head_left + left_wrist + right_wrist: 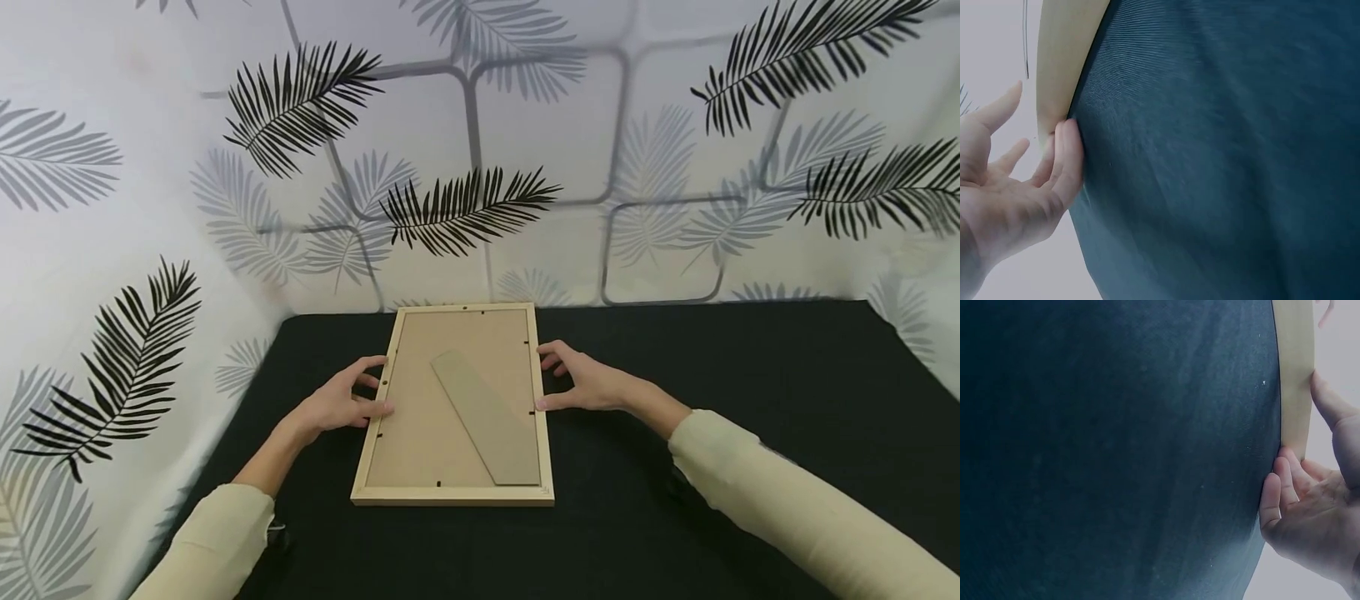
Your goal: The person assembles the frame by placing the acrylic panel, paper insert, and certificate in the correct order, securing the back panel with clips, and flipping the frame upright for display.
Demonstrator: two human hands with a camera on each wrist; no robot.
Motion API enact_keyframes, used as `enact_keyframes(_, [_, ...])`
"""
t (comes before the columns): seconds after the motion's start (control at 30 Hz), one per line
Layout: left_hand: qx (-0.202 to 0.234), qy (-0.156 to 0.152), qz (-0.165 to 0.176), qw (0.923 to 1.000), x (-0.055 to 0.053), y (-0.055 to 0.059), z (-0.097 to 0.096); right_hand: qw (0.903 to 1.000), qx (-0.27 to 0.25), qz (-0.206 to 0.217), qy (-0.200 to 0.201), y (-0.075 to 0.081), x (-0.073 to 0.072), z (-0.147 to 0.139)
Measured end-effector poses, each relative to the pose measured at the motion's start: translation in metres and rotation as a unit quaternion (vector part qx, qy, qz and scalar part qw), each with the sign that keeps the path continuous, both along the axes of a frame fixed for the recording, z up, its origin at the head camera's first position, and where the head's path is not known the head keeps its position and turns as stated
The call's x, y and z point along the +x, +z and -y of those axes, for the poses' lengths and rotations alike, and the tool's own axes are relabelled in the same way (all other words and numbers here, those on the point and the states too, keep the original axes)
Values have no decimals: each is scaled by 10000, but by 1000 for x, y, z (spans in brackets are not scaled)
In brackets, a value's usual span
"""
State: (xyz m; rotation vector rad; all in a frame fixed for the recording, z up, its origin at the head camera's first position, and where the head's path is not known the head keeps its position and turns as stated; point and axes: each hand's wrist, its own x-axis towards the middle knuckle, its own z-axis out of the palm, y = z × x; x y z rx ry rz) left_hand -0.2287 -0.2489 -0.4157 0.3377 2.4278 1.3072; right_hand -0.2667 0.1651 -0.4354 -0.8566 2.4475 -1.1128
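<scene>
A light wooden picture frame (pixel 453 496) lies back side up on the black cloth, its brown backing board (pixel 420 417) showing. A grey stand leg (pixel 491 425) lies slantwise across that board, and small dark tabs dot the border. At the frame's left side is my left hand (pixel 341 398), its thumb over the border and its fairly straight fingertips at the lower edge in the left wrist view. My right hand (pixel 592 383) touches the opposite side with thumb and fingertips spread apart; in the right wrist view, those fingers (pixel 1270 494) rest low against the wooden side.
Black cloth (pixel 712 358) covers the table under the frame. Behind and to the left hangs a white curtain (pixel 555 250) with black and grey leaf prints. Pale sleeves (pixel 787 483) cover both forearms.
</scene>
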Motion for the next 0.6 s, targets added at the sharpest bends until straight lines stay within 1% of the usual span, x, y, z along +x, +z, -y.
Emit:
enact_keyframes(0.1, [-65, 4, -205, 9998, -9, -3, -3, 10000, -13, -20, 24, -3, -1, 1])
enact_keyframes(0.17, [-211, -98, -344, 9991, -14, -5, -5, 10000, -21, -13, 37, -3, 0, 2])
enact_keyframes(0.27, [-446, -156, -398, 9981, -18, -7, -7, 10000, -28, -8, 43, -3, 0, 2])
enact_keyframes(0.33, [-489, -99, -345, 9982, -20, -6, -8, 10000, -31, -23, 25, -3, 0, 1])
enact_keyframes(0.47, [-388, 145, -76, 9991, -20, -4, -8, 10000, -48, -66, 30, -4, -1, 0])
enact_keyframes(0.6, [-380, 231, 58, 9990, -20, -2, -8, 9999, -78, -101, 48, -5, -1, 0])
